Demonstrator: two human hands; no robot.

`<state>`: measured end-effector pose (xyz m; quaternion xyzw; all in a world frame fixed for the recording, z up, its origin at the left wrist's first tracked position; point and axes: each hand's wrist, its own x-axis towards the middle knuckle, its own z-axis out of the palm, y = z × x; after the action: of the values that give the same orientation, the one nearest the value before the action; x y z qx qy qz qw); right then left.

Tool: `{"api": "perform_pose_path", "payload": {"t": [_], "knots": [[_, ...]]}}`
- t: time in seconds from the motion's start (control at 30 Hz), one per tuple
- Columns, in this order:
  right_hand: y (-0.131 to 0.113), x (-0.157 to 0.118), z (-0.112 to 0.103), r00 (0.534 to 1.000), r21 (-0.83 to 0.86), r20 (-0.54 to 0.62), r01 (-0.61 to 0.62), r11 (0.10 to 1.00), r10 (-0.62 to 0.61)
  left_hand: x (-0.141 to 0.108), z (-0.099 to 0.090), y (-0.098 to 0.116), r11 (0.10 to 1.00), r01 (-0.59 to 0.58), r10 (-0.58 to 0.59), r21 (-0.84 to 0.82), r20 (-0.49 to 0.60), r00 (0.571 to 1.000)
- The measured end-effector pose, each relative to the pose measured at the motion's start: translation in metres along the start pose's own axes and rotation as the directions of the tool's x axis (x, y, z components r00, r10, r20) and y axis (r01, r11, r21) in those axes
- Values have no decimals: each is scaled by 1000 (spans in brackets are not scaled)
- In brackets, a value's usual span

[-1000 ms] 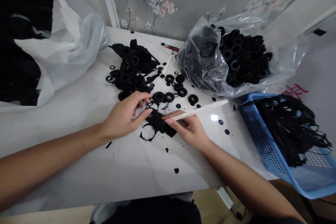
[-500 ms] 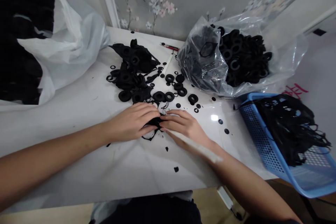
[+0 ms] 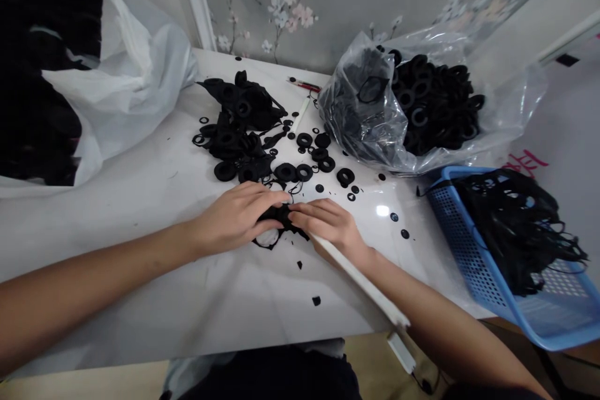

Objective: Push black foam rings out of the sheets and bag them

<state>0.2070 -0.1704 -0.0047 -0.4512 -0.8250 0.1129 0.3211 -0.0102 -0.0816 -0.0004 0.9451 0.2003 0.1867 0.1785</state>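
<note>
Black rubber offcut point(image 3: 280, 215): crumpled, thin loop trailing at 7 o'clock, cupped between left hand point(image 3: 237, 215) and right hand point(image 3: 328, 225).
White plastic strip point(image 3: 360, 284): straight, narrow, upper end under right hand, far end pointing 5 o'clock.

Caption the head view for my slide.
Left hand and right hand press black rubber scraps on a white table, a white stick under the right.

The desk point(image 3: 140, 212) is glossy white, scattered with matte black rubber rings point(image 3: 285, 172) and black scraps point(image 3: 281, 215), and a plain white strip point(image 3: 360, 281) crosses its front edge. Behind the desk, grey wallpaper point(image 3: 276, 6) shows pale pink and white blossoms on thin brown branches. Right of the desk's middle, a bright blue perforated basket point(image 3: 450, 225) holds black strips point(image 3: 515, 231); left, a milky white bag point(image 3: 154, 69) shows.
</note>
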Motion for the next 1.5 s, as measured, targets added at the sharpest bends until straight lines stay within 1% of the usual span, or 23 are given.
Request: {"api": "perform_pose_path", "payload": {"t": [0.07, 0.13, 0.2, 0.23, 0.27, 0.3, 0.33, 0.37, 0.43, 0.5, 0.6, 0.7, 0.77, 0.87, 0.97, 1.1, 1.23, 1.33, 1.43, 1.5], "knots": [[0, -1, 4, 994, 94, -84, -59, 994, 67, -1, 2, 1, 1000, -8, 8, 6, -11, 1000], [0, 0, 6, 964, 185, -218, -116, 976, 155, -1, 3, 3, 1000, -4, 4, 16, 0, 1000], [2, 2, 6, 895, 246, -366, -171, 954, 255, -1, 3, 4, 999, 24, -24, 21, 17, 1000], [3, 3, 4, 854, 266, -418, -211, 941, 309, -1, 3, 5, 999, 38, -38, 23, 21, 999], [5, 4, 2, 819, 288, -440, -258, 922, 367, -1, 2, 6, 999, 41, -41, 27, 22, 999], [7, 5, -1, 792, 322, -435, -307, 896, 428, -1, 0, 7, 999, 31, -32, 33, 16, 999], [8, 6, -5, 775, 368, -403, -350, 862, 487, -1, -1, 7, 999, 12, -12, 46, 7, 1000], [10, 6, -8, 772, 420, -348, -378, 825, 531, 0, -2, 7, 998, -12, 12, 64, -3, 1000], [11, 6, -14, 796, 517, -229, -389, 763, 561, 0, -5, 7, 994, -46, 48, 102, -21, 999], [10, 5, -15, 841, 566, -130, -372, 736, 525, 1, -7, 7, 990, -69, 72, 120, -22, 997], [6, 3, -12, 895, 550, -36, -353, 757, 444, 2, -8, 6, 985, -127, 130, 115, -24, 991], [5, 2, -7, 925, 509, -28, -314, 802, 380, 2, -8, 5, 975, -191, 197, 113, -43, 979], [6, 2, -5, 931, 496, -35, -299, 815, 362, 2, -7, 4, 968, -228, 231, 103, -25, 973], [8, 3, -6, 921, 497, -26, -326, 804, 389, 2, -7, 2, 963, -257, 257, 80, 15, 966], [9, 4, -7, 914, 504, -17, -342, 793, 404, 2, -5, 0, 964, -259, 258, 56, 30, 966], [8, 4, -7, 919, 501, -18, -333, 799, 394, 2, -3, -2, 968, -247, 246, 34, 46, 968], [9, 3, -7, 929, 483, -29, -309, 819, 368, 2, -2, -4, 963, -268, 267, 30, 36, 963], [9, 3, -7, 956, 396, -52, -246, 885, 289, 2, -1, -5, 962, -271, 270, 34, 39, 962], [9, 1, -9, 990, 175, -47, -126, 977, 136, 2, -2, -5, 959, -279, 277, 46, 46, 960], [10, -1, -11, 999, 16, -13, -33, 999, 34, 2, -2, -4, 956, -289, 287, 57, 47, 957]]}}
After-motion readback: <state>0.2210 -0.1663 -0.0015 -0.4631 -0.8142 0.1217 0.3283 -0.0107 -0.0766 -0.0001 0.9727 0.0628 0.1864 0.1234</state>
